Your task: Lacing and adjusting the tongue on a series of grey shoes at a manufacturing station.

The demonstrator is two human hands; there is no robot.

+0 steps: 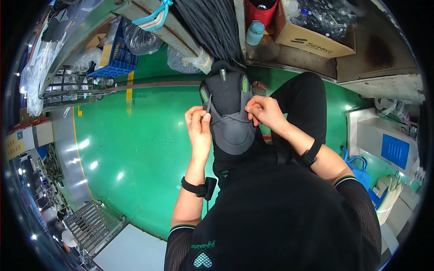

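Note:
A dark grey sneaker (233,135) with green side accents rests over my lap, its rounded toe toward me and its padded tongue (224,92) away from me. A grey shoelace (228,118) crosses the front of the tongue. At the shoe's left edge my left hand (199,128) pinches one side of the lace between thumb and fingers. My right hand (267,112) is closed at the right eyelet edge, thumb and forefinger pinching the lace's other side. The lace ends are partly hidden by my fingers.
Just beyond the shoe hangs a thick bundle of black laces (210,27) beside a metal frame post (158,25). A cardboard box (312,43), a light blue bottle (255,33) and a red bucket (258,17) stand far right. A blue crate (118,56) sits far left.

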